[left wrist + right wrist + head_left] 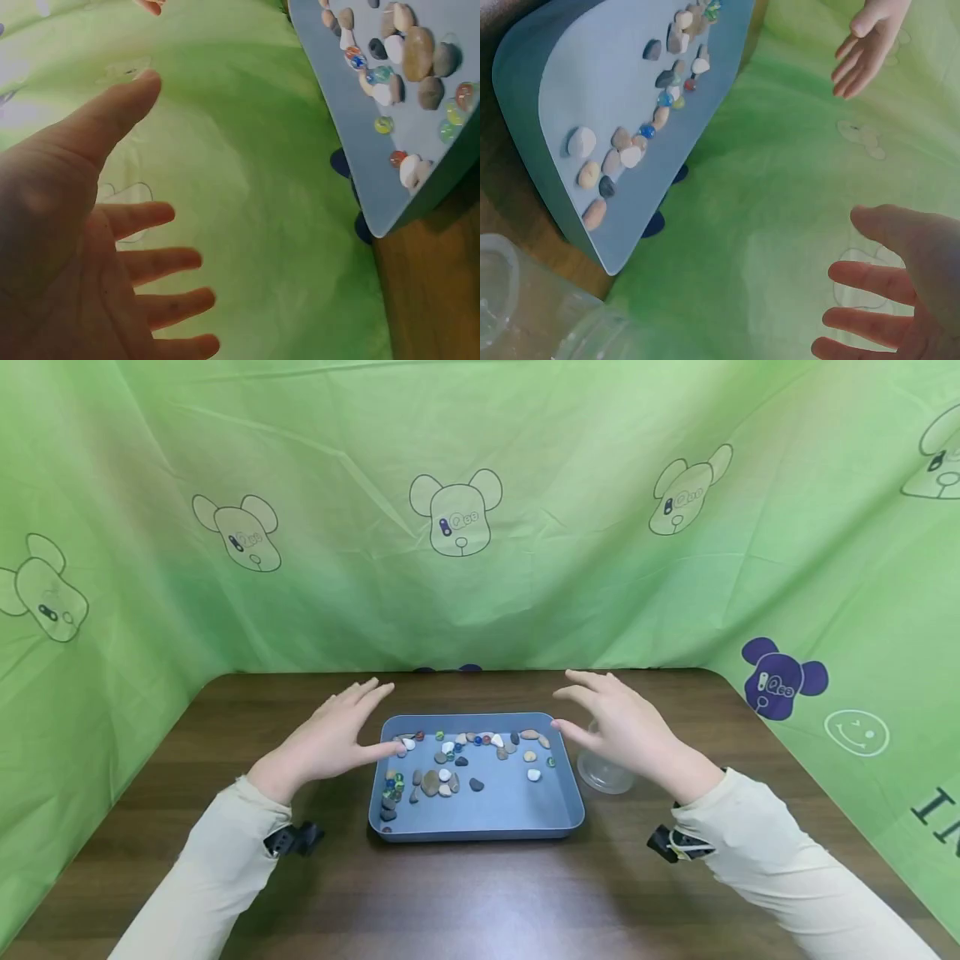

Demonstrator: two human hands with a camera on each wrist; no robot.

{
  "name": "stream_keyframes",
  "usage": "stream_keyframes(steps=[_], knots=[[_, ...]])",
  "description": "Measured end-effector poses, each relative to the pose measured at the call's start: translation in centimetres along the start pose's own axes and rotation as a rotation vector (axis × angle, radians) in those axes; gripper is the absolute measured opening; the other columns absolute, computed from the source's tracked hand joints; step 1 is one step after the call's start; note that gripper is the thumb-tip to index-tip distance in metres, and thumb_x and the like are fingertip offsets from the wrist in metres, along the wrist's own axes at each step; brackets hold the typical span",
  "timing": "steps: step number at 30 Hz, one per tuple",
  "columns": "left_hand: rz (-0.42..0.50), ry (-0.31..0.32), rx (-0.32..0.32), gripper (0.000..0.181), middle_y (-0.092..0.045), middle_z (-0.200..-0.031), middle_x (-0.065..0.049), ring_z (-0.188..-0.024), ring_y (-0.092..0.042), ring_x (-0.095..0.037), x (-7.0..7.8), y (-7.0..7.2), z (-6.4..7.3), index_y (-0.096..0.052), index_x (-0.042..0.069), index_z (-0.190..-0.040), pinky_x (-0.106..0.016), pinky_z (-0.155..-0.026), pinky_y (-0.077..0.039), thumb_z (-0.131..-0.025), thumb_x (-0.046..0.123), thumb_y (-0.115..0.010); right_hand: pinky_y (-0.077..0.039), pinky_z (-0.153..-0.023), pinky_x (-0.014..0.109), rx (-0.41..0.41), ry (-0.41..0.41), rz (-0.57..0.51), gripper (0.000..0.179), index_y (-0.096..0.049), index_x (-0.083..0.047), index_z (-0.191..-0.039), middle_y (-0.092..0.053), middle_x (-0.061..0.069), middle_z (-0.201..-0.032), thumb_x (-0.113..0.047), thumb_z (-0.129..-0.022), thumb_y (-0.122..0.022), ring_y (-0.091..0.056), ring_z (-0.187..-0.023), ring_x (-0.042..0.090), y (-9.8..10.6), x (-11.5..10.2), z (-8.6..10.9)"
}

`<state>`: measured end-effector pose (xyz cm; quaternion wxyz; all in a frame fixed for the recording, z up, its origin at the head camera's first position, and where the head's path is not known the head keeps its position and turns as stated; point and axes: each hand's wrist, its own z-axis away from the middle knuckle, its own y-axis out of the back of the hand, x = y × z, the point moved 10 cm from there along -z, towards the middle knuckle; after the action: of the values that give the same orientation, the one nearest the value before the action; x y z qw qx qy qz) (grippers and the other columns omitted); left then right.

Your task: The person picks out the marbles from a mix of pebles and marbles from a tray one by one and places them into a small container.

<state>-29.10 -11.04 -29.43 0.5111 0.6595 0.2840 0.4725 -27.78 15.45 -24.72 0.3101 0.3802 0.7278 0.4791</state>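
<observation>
A shallow blue tray (495,814) lies on the table, with pebbles and glass marbles scattered over its floor. My left hand (330,739) hovers by the tray's left side, fingers spread and holding nothing; its thumb overlaps the tray's left rim in the head view. On the other side my right hand (626,727) is raised, fingers apart, with nothing in it. Below the right hand stands a clear plastic jar (603,774), partly covered by that hand in the head view. A white pebble (582,142) and a dark grey pebble (476,784) lie among the stones.
The brown wooden table (480,893) extends around the tray. A green cloth (360,602) printed with bear heads hangs behind the table and along both sides. Black wrist cameras are strapped under both sleeves (217,852).
</observation>
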Motion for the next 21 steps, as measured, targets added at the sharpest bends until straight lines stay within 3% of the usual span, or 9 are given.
stream_keyframes(steps=[5, 9, 15, 21], knots=[[0.023, -0.034, -0.039, 0.076, -0.035, -0.149, -0.018, -0.138, -0.032, -0.037, -0.4, -1.2, 0.6, -0.034, 0.006, -0.144, -0.053, -0.112, -0.028, -0.085, 0.046, -0.062, -0.052, -0.082, 0.049, 0.004, 0.011, 0.003, 0.029, -0.067, -0.008, -0.108, -0.058, 0.019, -0.127, -0.026, -0.085, -0.066, -0.056, -0.115, 0.035, -0.7, -0.3, 0.1], [0.053, -0.022, -0.067, 0.071, -0.041, -0.145, -0.017, -0.135, -0.037, -0.035, -1.2, -2.4, 1.0, -0.04, 0.005, -0.141, -0.052, -0.109, -0.033, -0.086, 0.044, -0.062, -0.052, -0.082, 0.048, -0.005, 0.024, 0.008, 0.027, -0.068, -0.008, -0.105, -0.059, 0.019, -0.125, -0.025, -0.084, -0.066, -0.058, -0.113, 0.034, -1.6, -0.3, 0.1], [0.114, -0.006, -0.074, 0.074, -0.039, -0.146, -0.018, -0.135, -0.036, -0.036, -2.0, -3.9, 1.5, -0.033, 0.005, -0.144, -0.053, -0.108, -0.033, -0.086, 0.042, -0.062, -0.052, -0.084, 0.047, -0.013, 0.07, -0.009, 0.025, -0.068, -0.006, -0.102, -0.062, 0.019, -0.12, -0.023, -0.084, -0.067, -0.06, -0.109, 0.035, -2.8, -0.8, 0.2], [0.109, -0.013, -0.087, 0.07, -0.038, -0.146, -0.02, -0.135, -0.036, -0.039, -2.3, -5.5, 1.9, -0.035, 0.002, -0.142, -0.055, -0.108, -0.032, -0.088, 0.038, -0.062, -0.052, -0.086, 0.046, -0.047, 0.092, -0.015, 0.024, -0.069, -0.006, -0.099, -0.063, 0.018, -0.118, -0.025, -0.085, -0.066, -0.061, -0.108, 0.034, -4.2, -1.4, 0.1]])
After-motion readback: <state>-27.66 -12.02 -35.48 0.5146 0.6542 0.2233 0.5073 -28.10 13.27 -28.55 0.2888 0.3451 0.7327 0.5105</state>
